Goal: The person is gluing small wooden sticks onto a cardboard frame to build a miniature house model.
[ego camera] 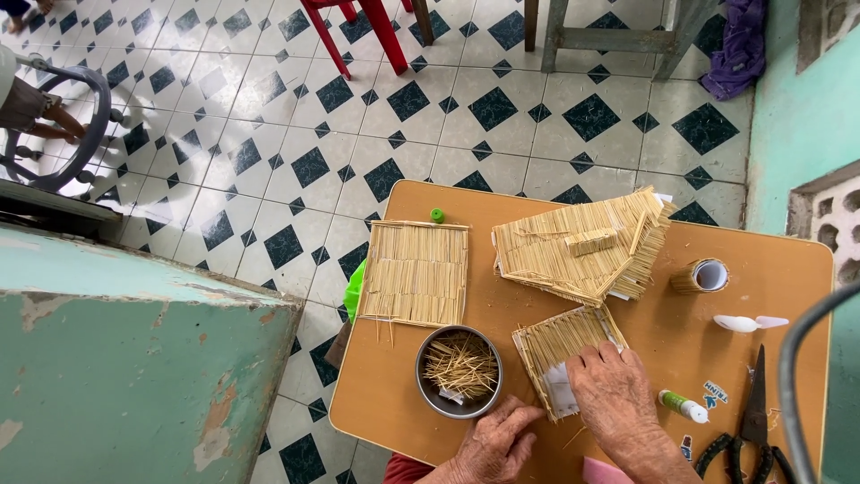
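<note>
My right hand (612,393) lies flat, fingers together, on a small panel of glued toothpicks (560,345) backed with white paper, near the front of a small wooden table (770,358). My left hand (495,441) rests on the table just below a round metal bowl of loose toothpicks (459,370), its fingers curled; I cannot tell if it pinches a toothpick. A square toothpick panel (414,272) lies to the left. A folded toothpick roof piece (582,246) sits at the back.
A small glue tube (683,406), black pliers (748,430), a white spoon-shaped object (743,323) and a tape roll (701,275) lie at the right. A green cap (437,215) sits at the back edge. A teal ledge (134,358) stands left; chair legs (358,31) behind.
</note>
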